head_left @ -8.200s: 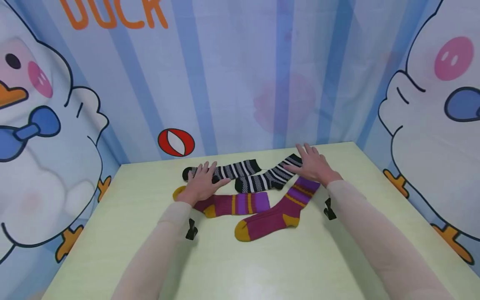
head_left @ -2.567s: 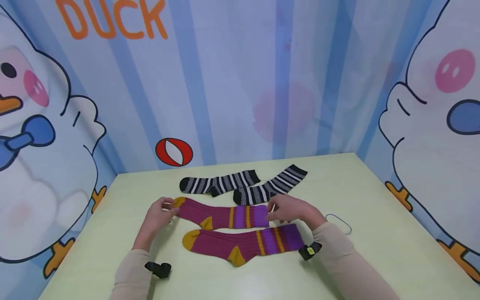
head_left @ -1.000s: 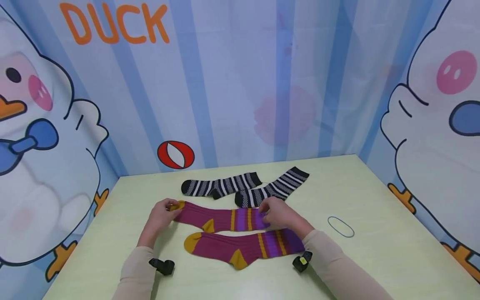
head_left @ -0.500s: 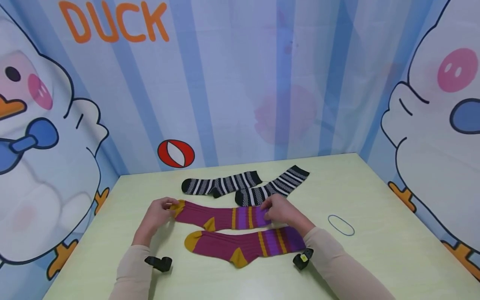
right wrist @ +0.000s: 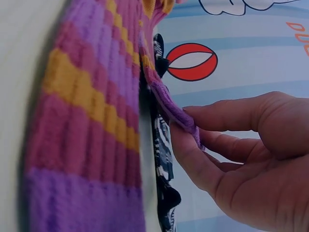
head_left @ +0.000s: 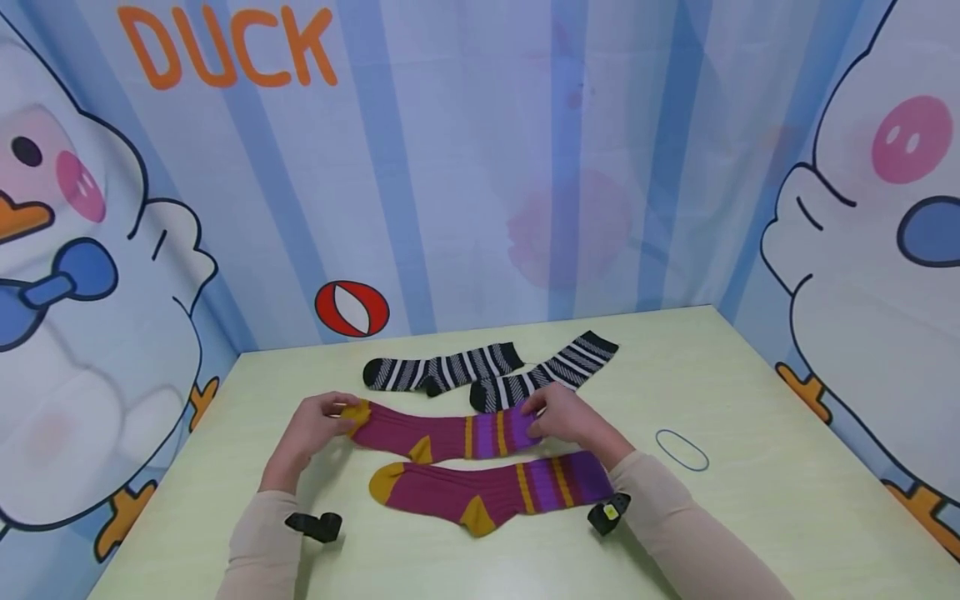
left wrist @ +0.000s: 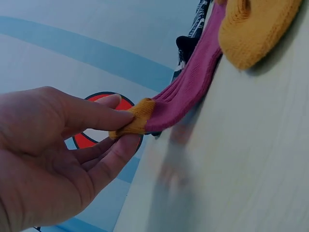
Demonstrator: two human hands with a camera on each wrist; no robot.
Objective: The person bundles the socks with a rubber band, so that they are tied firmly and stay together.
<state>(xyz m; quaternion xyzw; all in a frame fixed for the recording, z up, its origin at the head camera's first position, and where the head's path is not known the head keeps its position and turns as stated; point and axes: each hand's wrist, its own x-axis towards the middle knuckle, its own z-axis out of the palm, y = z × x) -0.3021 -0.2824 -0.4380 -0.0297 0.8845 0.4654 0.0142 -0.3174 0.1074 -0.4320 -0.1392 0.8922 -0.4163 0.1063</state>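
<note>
A magenta sock [head_left: 442, 435] with mustard toe and heel and purple striped cuff lies across the table. My left hand [head_left: 311, 432] pinches its toe between thumb and fingers; the left wrist view shows that mustard toe [left wrist: 140, 117] raised off the table. At the other end my right hand [head_left: 564, 415] pinches the purple cuff [right wrist: 176, 113], which is also lifted. Nearer me, the matching sock [head_left: 435, 492] lies flat, roughly parallel, toe to the left. Neither hand holds it.
Behind lie two black-and-white striped socks, one at the left [head_left: 442, 369] and one slanting at the right [head_left: 558, 372]. A thin bluish loop [head_left: 682, 450] rests on the table [head_left: 750, 517] at the right. A printed curtain [head_left: 480, 167] stands behind the table.
Earlier both hands were spread over the socks and the near magenta sock lay slanted; now it lies parallel. The hands have since taken the farther sock's toe and cuff and raised both ends slightly.
</note>
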